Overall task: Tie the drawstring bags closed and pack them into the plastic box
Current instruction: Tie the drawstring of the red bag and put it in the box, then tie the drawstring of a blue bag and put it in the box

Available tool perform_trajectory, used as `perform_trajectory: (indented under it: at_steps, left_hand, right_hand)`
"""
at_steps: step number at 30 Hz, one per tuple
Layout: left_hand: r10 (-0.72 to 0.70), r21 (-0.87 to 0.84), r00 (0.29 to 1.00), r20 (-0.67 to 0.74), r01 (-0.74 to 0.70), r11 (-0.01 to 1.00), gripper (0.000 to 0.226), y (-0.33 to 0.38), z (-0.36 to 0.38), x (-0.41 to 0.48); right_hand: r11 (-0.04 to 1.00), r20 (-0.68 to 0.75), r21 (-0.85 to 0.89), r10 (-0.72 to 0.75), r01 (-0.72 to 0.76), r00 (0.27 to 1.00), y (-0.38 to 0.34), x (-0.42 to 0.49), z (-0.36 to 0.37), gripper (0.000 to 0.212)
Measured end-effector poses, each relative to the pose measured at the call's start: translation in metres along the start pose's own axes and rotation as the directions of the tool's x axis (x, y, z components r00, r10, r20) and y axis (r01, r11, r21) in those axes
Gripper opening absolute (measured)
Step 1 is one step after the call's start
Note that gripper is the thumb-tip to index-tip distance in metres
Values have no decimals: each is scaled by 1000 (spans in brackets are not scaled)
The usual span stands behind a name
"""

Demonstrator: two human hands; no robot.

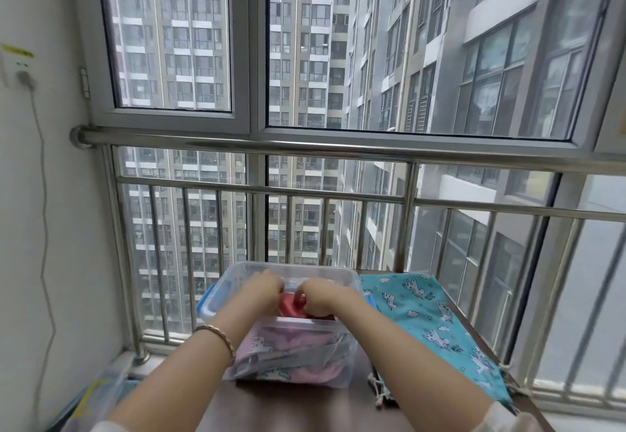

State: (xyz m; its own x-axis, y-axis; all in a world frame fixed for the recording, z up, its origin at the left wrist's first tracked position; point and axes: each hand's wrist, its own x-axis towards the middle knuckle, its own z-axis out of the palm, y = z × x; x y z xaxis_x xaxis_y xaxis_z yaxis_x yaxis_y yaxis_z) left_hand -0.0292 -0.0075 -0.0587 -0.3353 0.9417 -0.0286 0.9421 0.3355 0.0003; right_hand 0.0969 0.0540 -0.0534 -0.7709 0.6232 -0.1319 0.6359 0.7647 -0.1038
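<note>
A clear plastic box (216,291) with blue side latches stands on a small brown table (291,408). Both hands reach down into it. My left hand (262,287) and my right hand (320,294) are closed on a red drawstring bag (292,305) at the box's top. Under it, through the front wall, show pink and grey bags (288,353) with a unicorn print. To the right of the box a turquoise unicorn-print drawstring bag (437,323) lies flat on the table, its cord ends (379,394) trailing near the front.
A steel railing (338,147) and large windows stand right behind the table. A white wall with a socket and hanging cable (42,228) is on the left. Clear plastic and a blue-yellow item (98,394) sit on the floor at the lower left.
</note>
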Motion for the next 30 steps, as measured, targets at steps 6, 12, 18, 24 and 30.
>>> perform_trajectory:
  at_steps: [6,12,18,24,30]
  left_hand:
    - [138,-79,936,324,-119,990,44,1,9,4]
    - [87,-3,905,416,-94,996,54,2,5,2]
    - [31,-207,999,44,-21,978,47,26,-11,4]
    - [43,-299,901,-431,-188,936,26,106,-37,-15]
    - [228,-317,841,-491,-416,852,25,185,-2,-39]
  right_hand:
    - [989,141,-64,141,-134,980,12,6,15,30]
    - [983,285,63,148,-173,947,21,8,18,36]
    - [904,39,427,-12,-6,999,27,-28,-26,43]
    - [820,-269,573,163,22,949,72,-70,-32,41]
    - [778,-248,615,342,-126,906,135,-124,2,49]
